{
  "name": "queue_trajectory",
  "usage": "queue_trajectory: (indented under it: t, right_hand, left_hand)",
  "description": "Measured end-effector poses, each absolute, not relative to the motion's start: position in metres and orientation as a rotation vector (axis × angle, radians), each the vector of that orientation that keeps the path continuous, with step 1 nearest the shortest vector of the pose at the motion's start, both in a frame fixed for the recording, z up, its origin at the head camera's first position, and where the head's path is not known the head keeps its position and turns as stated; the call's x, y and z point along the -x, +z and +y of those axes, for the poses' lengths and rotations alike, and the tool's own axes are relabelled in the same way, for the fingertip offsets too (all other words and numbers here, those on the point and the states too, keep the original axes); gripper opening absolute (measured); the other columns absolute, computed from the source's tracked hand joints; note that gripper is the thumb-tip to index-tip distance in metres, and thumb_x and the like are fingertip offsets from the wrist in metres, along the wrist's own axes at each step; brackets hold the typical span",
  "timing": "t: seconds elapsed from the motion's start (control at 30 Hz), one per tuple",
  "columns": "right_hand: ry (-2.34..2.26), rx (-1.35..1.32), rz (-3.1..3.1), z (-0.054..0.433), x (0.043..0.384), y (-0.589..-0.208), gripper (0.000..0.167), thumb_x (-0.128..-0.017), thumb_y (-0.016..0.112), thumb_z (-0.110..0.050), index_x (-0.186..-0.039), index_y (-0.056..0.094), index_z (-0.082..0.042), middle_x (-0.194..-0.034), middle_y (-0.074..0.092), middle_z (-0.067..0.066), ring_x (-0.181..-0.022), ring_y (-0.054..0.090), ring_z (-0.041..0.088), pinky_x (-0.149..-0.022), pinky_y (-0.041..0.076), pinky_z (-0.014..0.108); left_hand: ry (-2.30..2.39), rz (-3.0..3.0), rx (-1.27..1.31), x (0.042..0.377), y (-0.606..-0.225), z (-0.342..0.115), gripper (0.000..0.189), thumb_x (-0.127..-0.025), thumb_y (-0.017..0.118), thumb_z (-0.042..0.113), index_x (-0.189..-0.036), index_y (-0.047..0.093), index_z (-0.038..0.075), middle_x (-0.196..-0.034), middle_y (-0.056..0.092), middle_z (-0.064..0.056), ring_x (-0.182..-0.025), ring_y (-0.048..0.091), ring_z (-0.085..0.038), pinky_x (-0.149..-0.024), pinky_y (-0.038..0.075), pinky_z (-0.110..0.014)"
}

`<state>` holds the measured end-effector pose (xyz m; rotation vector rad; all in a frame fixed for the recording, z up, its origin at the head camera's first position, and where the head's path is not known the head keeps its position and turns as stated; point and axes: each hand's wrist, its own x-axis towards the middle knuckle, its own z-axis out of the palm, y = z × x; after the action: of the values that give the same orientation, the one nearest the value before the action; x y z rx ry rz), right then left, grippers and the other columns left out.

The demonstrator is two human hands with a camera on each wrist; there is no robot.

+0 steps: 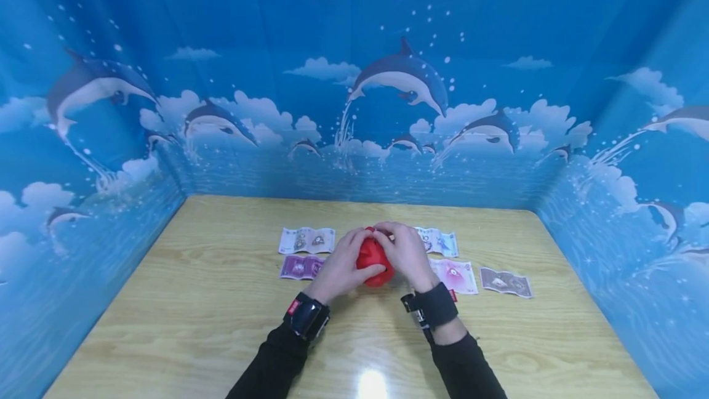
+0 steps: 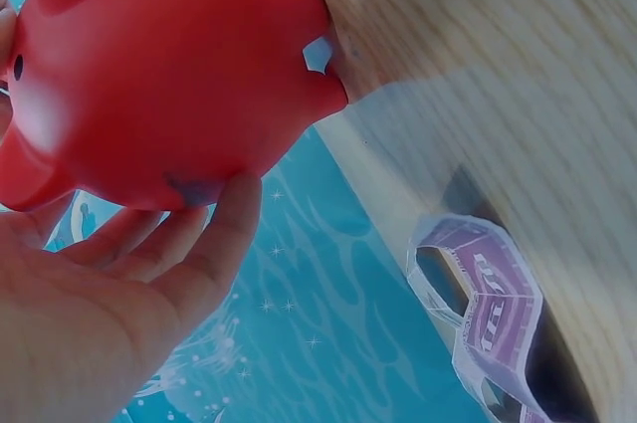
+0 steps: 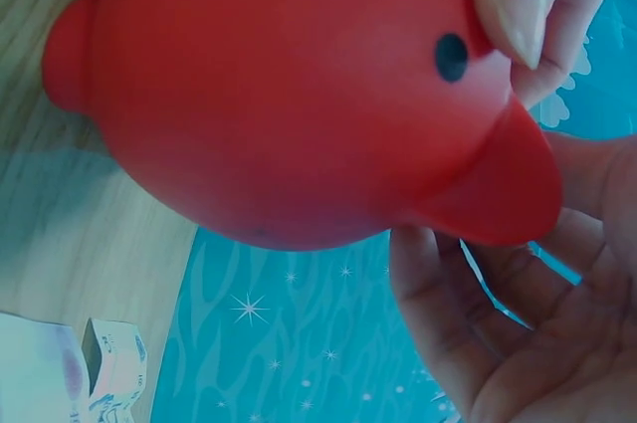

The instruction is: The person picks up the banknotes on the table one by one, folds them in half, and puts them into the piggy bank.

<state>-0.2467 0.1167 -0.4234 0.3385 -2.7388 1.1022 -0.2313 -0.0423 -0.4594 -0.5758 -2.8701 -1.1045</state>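
A red piggy bank with black eyes and pointed ears is between both hands over the table's middle. My left hand grips it from the left, thumb across the near side; in the left wrist view its fingers bend against the round body. From the right, my right hand holds the far end, its fingers beside an ear in the right wrist view. Legs show on the side of the piggy bank away from the head end. Both hands cover much of it in the head view.
Play banknotes lie on the wooden table: a pale one and a purple one at left, a bluish one, a pink one and a grey one at right. A blue dolphin curtain encloses the table's back and sides.
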Motion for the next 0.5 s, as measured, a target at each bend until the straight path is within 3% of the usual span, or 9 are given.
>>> queue_trajectory:
  t: [0.5]
  right_hand:
    - [1.042, -0.345, -2.713, 0.1145, 0.2474, -0.4258, 0.019, -0.093, 0.067, -0.017, -0.11, 0.075, -0.012, -0.099, 0.075, 0.004, -0.09, 0.068, 0.018, -0.074, 0.057, 0.034]
  left_hand:
    - [-1.112, -2.844, 0.603, 0.2296, -0.4581, -0.0432, 0.073, -0.086, 0.071, 0.049, -0.145, 0.041, 0.019, -0.147, 0.044, -0.005, -0.12, 0.053, -0.02, -0.089, 0.056, -0.037]
